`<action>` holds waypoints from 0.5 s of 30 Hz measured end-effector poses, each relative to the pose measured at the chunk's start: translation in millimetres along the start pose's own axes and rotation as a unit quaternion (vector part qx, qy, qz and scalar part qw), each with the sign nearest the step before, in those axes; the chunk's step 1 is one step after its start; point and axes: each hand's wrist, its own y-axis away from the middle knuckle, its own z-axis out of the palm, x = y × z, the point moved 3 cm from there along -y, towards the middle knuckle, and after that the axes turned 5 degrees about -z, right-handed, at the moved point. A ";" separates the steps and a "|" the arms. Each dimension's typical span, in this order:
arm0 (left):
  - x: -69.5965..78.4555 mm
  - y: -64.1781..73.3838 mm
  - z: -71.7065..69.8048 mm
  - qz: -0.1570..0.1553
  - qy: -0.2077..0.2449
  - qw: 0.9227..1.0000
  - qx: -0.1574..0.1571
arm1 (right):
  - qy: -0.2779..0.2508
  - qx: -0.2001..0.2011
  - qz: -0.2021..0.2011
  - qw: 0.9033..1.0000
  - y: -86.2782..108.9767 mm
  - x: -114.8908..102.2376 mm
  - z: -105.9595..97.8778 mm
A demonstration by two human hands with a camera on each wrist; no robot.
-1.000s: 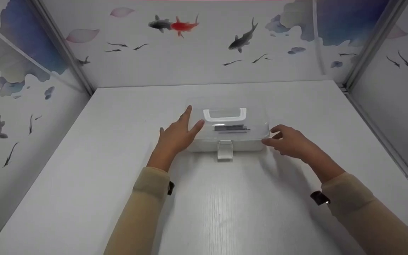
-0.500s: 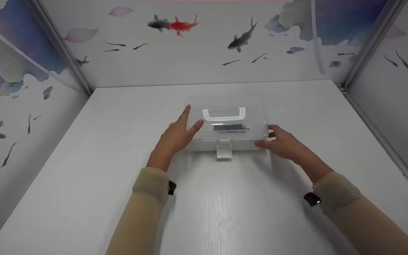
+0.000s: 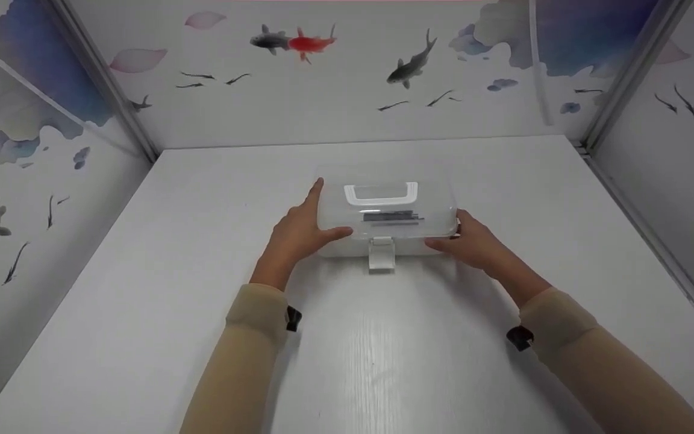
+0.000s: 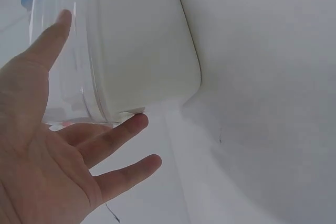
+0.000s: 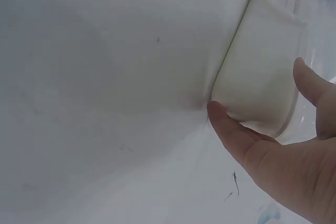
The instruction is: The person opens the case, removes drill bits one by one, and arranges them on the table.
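Observation:
A plastic storage box with a white base, a clear lid and a white carry handle stands on the table. Thin dark sticks show through its lid. The white front latch hangs down, tilted outward. My left hand is at the left end, thumb across the lid's front and fingers spread straight along the side in the left wrist view. At the right front corner, my right hand holds the box, thumb over the front and fingers along the end wall low near the table.
The white table is enclosed by white panels at the back and both sides. Printed fish and blue blotches decorate the back panel. Dark straps show at both cuffs.
My right hand has moved left from beside the box onto its right front corner. My left thumb has come down from the lid's top toward its front edge. The box stays in place.

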 end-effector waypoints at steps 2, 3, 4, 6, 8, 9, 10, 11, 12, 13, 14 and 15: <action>0.2 -0.6 -0.1 0.002 -0.011 1.000 0.007 | -0.021 0.000 0.000 1.000 -0.2 1.0 -1.1; 0.0 -0.7 0.0 0.001 -0.014 1.000 0.009 | -0.035 -0.002 0.001 0.999 -0.1 1.6 -1.4; -0.1 -0.7 0.1 0.000 -0.015 1.000 0.011 | -0.044 -0.004 0.001 0.999 0.1 2.0 -1.7; -0.3 -0.9 0.1 -0.002 -0.013 1.000 0.015 | -0.055 -0.006 0.001 0.998 0.7 2.3 -2.3; -0.3 -0.7 0.0 -0.003 -0.009 1.000 0.018 | -0.058 -0.006 0.003 0.998 1.0 2.3 -3.1; -0.1 -0.6 -0.2 -0.003 -0.006 1.000 0.020 | -0.054 -0.005 0.004 0.999 1.3 2.1 -3.7; -0.2 -0.6 -0.5 -0.002 -0.004 1.000 0.020 | -0.049 -0.003 0.005 0.999 1.7 1.6 -3.8; -0.4 -0.6 -0.7 -0.002 -0.002 1.000 0.020 | -0.048 -0.002 0.006 0.999 1.7 1.3 -4.0; -0.4 -0.5 -0.8 -0.003 0.001 1.000 0.020 | -0.047 -0.002 0.007 0.999 1.6 1.1 -4.1; -0.7 -0.4 -0.9 -0.005 0.005 1.000 0.020 | -0.046 -0.002 0.007 0.999 1.6 0.9 -4.1; -1.0 -0.4 -0.8 -0.006 0.010 1.000 0.020 | -0.048 -0.003 0.008 0.999 1.3 0.7 -4.1; -1.3 -0.3 -0.9 -0.008 0.016 1.000 0.021 | -0.048 -0.003 0.009 0.999 1.0 0.5 -4.1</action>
